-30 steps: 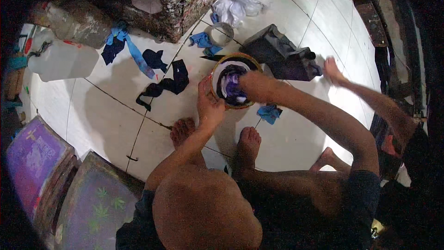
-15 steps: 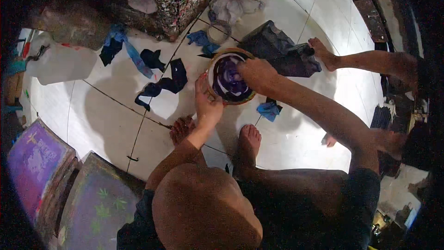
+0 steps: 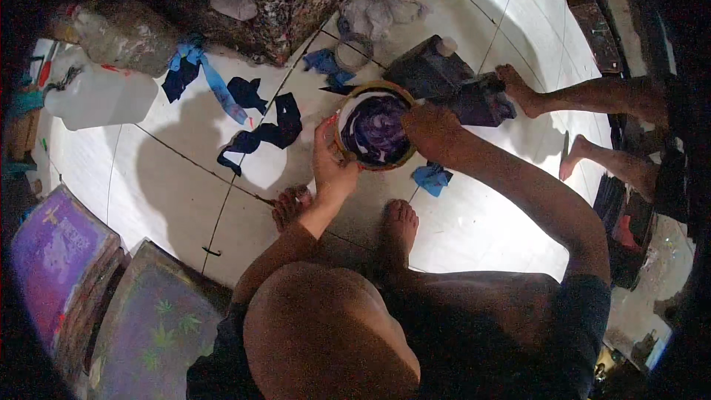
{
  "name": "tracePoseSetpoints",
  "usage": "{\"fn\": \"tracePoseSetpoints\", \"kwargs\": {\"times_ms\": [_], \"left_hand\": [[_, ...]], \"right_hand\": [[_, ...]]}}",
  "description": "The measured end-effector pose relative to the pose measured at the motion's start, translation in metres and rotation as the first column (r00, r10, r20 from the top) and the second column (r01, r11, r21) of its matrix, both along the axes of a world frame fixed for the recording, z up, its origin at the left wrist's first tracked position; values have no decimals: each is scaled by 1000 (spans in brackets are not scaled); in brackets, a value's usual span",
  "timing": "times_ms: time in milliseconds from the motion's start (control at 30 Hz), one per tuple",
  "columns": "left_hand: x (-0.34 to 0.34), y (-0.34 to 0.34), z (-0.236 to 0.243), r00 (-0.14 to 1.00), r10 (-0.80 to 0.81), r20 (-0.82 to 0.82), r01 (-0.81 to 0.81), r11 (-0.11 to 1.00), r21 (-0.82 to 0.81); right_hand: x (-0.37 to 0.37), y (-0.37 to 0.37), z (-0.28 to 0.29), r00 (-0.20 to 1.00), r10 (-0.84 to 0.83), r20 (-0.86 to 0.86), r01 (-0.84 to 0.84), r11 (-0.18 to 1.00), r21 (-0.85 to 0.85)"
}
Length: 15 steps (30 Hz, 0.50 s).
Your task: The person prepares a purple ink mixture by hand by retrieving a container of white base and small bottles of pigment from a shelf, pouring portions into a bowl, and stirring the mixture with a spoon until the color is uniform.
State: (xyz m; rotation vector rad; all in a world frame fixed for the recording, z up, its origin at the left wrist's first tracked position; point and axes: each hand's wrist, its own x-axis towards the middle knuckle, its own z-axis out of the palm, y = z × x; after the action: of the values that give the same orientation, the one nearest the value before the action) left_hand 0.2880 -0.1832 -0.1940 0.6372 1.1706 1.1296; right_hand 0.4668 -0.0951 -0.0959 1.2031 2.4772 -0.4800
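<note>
While the left hand is gripping the bowl rim on the floor, the right hand is closing over the far edge.
Purple paint is filling it; tilting could be spilling some onto the feet.

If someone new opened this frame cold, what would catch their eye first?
Probably the round bowl of purple stuff on the white tiled floor at centre, with the left hand on its near rim and the right hand at its right edge. Next, the dark and blue rags strewn to its left, and another person's bare feet at upper right.
</note>
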Motion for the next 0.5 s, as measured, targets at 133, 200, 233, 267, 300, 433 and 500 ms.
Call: {"fn": "tracePoseSetpoints", "kwargs": {"times_ms": [133, 200, 233, 267, 300, 433, 500], "left_hand": [[-2, 5, 5, 973, -76, -218, 107, 985, 132], [1, 1, -4, 969, -84, -231, 116, 985, 131], [0, 0, -4, 987, -79, -142, 86, 995, 42], [0, 0, -5, 996, -65, -53, 62, 997, -49], [-1, -1, -5, 995, -57, -76, 51, 996, -74], [-2, 4, 5, 976, -19, -218, 33, 998, 61], [2, 4, -6, 956, -20, -293, 72, 983, 167]], "right_hand": [[-18, 5, 8, 990, 138, -35, -141, 980, -139], [-21, 12, -3, 999, 42, -16, -43, 996, -73], [-21, 12, -1, 1000, -9, -12, 9, 999, -52], [-19, 11, 1, 998, -61, -10, 61, 998, -30], [-16, 9, 4, 993, -114, -8, 114, 993, -9], [-3, -8, 9, 994, 109, -11, -109, 994, -33], [-2, -10, -10, 969, 227, -101, -240, 960, -146]]}}
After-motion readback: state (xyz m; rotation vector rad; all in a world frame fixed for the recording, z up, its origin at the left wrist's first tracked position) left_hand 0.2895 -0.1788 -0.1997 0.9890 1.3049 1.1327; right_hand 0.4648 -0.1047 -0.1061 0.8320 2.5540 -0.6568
